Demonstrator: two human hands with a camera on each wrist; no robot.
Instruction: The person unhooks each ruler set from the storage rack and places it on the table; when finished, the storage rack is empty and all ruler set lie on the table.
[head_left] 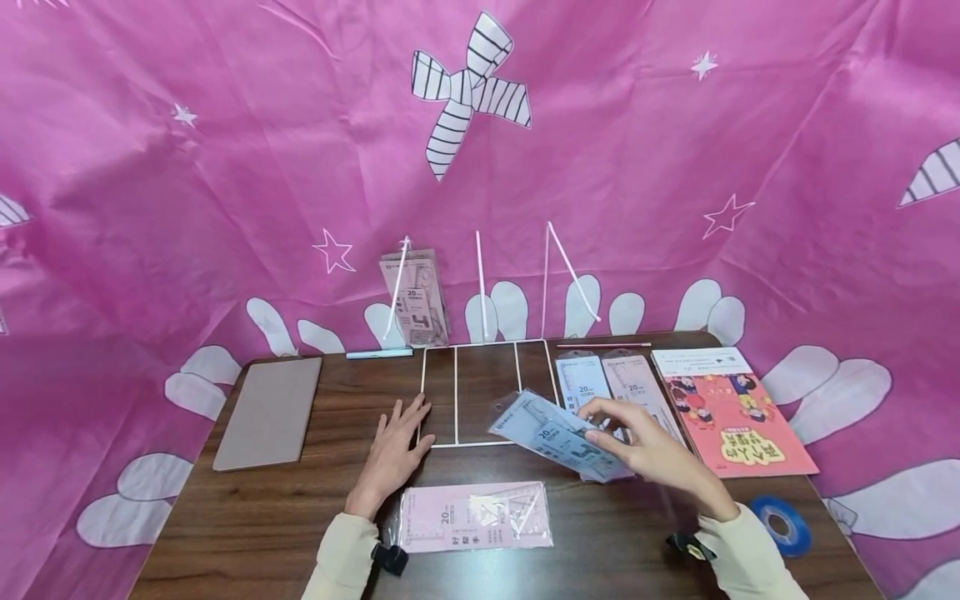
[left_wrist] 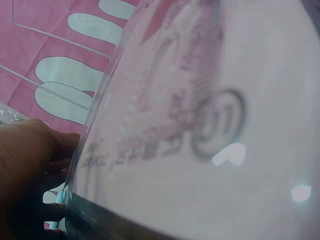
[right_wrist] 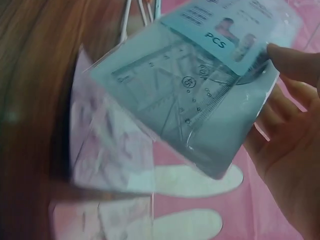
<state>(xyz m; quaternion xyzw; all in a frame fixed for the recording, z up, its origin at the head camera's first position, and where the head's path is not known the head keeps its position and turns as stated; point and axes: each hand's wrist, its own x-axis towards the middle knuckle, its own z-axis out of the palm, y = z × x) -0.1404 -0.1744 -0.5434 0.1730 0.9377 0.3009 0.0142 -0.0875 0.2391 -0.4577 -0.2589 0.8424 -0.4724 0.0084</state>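
My right hand (head_left: 637, 450) pinches a blue plastic-wrapped ruler set (head_left: 551, 433) by its right side, tilted above the table. In the right wrist view the thumb lies over the ruler set (right_wrist: 160, 100), whose clear rulers show through the wrapper. My left hand (head_left: 393, 450) rests on the table with fingers spread, beside the left edge of a white wire rack (head_left: 456, 392). A pink ruler set (head_left: 431, 521) lies flat near that wrist; it fills much of the left wrist view, blurred. Another pink ruler set (head_left: 414, 304) stands upright at the rack's left end.
Right of the rack lie a blue packet (head_left: 581, 375) and a pink packet (head_left: 633, 379), with a thin red stick (head_left: 603, 345) behind. Further right are a red booklet (head_left: 738, 425) and blue tape (head_left: 782, 525). A grey notebook (head_left: 268, 412) and light-blue pen (head_left: 379, 354) lie left.
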